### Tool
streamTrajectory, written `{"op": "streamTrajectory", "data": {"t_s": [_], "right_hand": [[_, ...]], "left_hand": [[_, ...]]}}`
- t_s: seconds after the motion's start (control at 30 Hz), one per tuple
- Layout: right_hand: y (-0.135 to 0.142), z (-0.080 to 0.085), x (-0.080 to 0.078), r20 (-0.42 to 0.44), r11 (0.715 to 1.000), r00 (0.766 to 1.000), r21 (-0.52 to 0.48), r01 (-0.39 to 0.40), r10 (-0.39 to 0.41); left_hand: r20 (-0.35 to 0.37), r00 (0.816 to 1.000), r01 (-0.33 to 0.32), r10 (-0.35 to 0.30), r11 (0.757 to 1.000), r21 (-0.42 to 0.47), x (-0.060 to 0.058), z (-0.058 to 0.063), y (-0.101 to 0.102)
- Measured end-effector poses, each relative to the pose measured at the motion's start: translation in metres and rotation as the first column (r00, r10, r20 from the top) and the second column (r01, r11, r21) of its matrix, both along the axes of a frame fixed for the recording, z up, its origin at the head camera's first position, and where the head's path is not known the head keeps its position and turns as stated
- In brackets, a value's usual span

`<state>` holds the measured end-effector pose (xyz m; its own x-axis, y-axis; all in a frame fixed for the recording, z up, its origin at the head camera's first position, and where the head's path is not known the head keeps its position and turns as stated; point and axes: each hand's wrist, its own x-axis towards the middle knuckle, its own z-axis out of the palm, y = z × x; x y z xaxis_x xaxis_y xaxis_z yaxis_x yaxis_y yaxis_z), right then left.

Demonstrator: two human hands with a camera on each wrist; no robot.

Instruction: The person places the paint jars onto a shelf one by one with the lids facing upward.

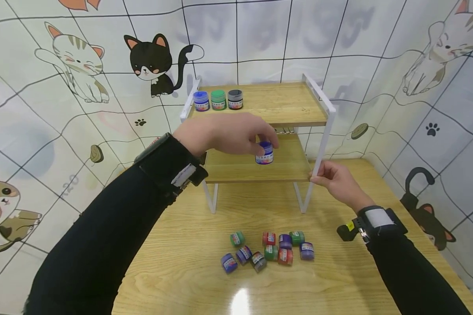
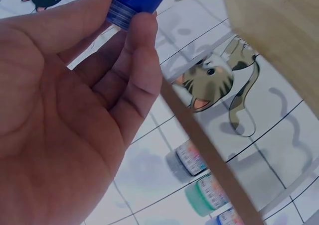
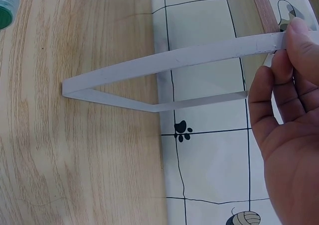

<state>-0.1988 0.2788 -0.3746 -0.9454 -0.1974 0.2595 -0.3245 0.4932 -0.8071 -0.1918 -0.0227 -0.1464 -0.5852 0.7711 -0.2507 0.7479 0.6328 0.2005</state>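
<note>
Pinches a round blue plastic jar (image 1: 264, 156) upright in the nearer left hand (image 1: 234, 133), at the lower board (image 1: 236, 168) of a two-tier wooden shelf (image 1: 276, 103), perhaps touching; grips its white metal frame (image 1: 321, 153) with the right hand (image 1: 337, 182).

Kind of place: a small sheeted-in work nook; whether at home or in a studio, we cannot tell.
Top and sides: we see creased white sheeting (image 1: 260, 41) with black grid lines and cartoon cats (image 1: 151, 59).
Lower centre: a pale wood-grain tabletop (image 1: 169, 262).
Mid-frame: a two-tier wooden shelf (image 1: 280, 103) with white flat-bar frame.
</note>
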Motion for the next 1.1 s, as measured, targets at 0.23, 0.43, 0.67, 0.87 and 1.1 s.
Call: {"op": "streamTrajectory", "data": {"t_s": [0.23, 0.43, 0.67, 0.87, 1.1], "right_hand": [[0.002, -0.001, -0.001, -0.003, 1.000, 1.000, -0.003, -0.004, 0.004], [0.003, -0.002, -0.002, 0.002, 1.000, 1.000, -0.010, -0.003, 0.003], [0.003, -0.003, -0.002, -0.002, 1.000, 1.000, -0.020, -0.009, 0.009], [0.002, -0.002, -0.002, -0.006, 1.000, 1.000, -0.013, -0.007, 0.007], [0.002, -0.003, -0.003, -0.003, 1.000, 1.000, -0.028, -0.015, 0.015]], "left_hand": [[0.003, 1.000, 0.019, -0.020, 0.996, 0.082, -0.009, 0.018, -0.001], [-0.021, 1.000, 0.001, 0.001, 0.994, 0.112, -0.022, 0.025, 0.000], [-0.132, 0.988, -0.058, 0.074, 0.991, 0.122, -0.038, 0.027, 0.004], [-0.214, 0.961, -0.148, 0.174, 0.980, 0.133, -0.048, 0.024, 0.005], [-0.329, 0.916, -0.208, 0.229, 0.973, 0.097, -0.060, 0.016, 0.007]]}}
